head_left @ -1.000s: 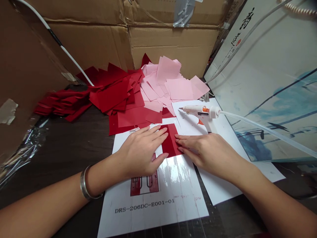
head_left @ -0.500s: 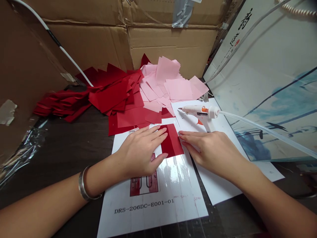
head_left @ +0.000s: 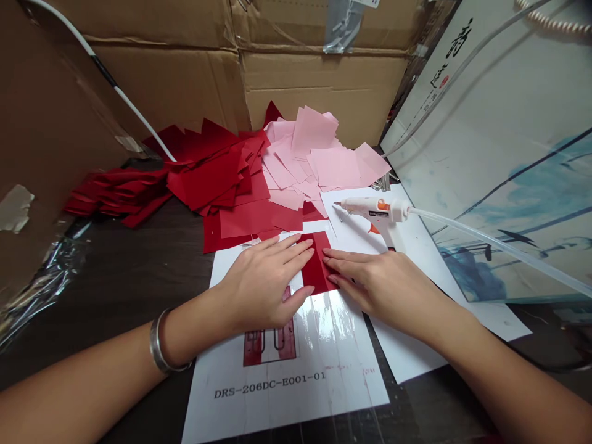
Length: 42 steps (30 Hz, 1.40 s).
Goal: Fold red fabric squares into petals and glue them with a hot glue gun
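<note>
The person wears one bracelet behind the left hand: a smooth, silver-grey metal band, narrow and curved, with a soft shine. The right hand and both forearms are bare.

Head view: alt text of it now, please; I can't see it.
A person's left hand and right hand rest on a red piece lying on a printed white sheet. Behind are heaped red pieces and pink pieces, with a white glue gun to the right.
</note>
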Each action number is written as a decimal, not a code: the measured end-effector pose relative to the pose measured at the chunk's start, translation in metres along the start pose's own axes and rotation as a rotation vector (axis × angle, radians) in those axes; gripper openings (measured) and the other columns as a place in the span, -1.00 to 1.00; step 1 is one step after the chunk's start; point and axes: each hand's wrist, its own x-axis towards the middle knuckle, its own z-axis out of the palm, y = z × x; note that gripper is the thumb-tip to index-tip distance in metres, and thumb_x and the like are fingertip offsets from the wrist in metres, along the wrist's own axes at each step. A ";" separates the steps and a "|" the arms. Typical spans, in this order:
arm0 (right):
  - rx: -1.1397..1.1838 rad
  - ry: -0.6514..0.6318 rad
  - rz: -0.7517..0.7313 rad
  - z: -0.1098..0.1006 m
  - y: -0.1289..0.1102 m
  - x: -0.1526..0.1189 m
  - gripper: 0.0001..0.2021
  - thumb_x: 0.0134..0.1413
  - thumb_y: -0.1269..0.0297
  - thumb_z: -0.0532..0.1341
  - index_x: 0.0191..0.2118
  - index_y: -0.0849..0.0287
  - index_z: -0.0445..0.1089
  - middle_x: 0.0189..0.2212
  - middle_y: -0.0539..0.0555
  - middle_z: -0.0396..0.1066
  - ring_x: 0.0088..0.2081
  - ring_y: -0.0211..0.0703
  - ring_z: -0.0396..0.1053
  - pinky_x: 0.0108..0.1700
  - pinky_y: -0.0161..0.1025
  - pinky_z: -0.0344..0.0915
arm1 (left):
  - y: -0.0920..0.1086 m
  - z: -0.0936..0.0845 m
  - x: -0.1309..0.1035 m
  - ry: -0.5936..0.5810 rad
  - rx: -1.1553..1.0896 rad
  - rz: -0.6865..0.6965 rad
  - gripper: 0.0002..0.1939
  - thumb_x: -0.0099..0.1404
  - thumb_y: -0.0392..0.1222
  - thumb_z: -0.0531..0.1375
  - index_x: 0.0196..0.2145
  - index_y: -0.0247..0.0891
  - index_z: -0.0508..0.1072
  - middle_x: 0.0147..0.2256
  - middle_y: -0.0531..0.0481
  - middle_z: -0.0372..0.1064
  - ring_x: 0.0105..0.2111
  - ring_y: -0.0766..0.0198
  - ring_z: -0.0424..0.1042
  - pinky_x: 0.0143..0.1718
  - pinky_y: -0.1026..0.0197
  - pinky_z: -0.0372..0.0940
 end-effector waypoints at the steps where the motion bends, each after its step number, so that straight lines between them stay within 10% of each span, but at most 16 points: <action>1: 0.003 0.001 0.002 0.000 0.000 0.000 -0.71 0.28 0.31 0.08 0.02 0.13 0.45 0.02 -0.01 0.47 -0.17 -0.03 0.55 -0.15 -0.03 0.50 | 0.000 0.000 0.000 -0.004 -0.001 0.001 -0.47 0.29 -0.04 0.11 0.12 -0.42 0.38 0.13 -0.19 0.34 0.17 -0.06 0.29 0.13 -0.14 0.28; 32: 0.160 0.006 -0.143 0.010 -0.013 0.005 -0.52 0.09 0.53 0.11 0.15 0.14 0.30 0.02 0.12 0.46 -0.27 -0.16 0.51 -0.32 -0.29 0.32 | 0.001 -0.002 0.002 -0.061 -0.082 -0.085 -0.46 0.29 0.02 0.13 0.13 -0.31 0.37 0.15 -0.09 0.33 0.20 0.00 0.24 0.22 -0.13 0.14; 42: -0.005 -0.181 -0.131 -0.004 -0.018 0.007 -0.56 -0.01 0.54 0.08 0.04 0.18 0.29 -0.43 0.02 0.51 -0.55 -0.17 0.35 -0.51 -0.23 -0.13 | 0.003 -0.004 0.001 -0.084 -0.079 -0.087 -0.40 0.26 0.00 0.11 0.18 -0.34 0.31 0.19 -0.14 0.27 0.22 -0.04 0.21 0.26 -0.15 0.07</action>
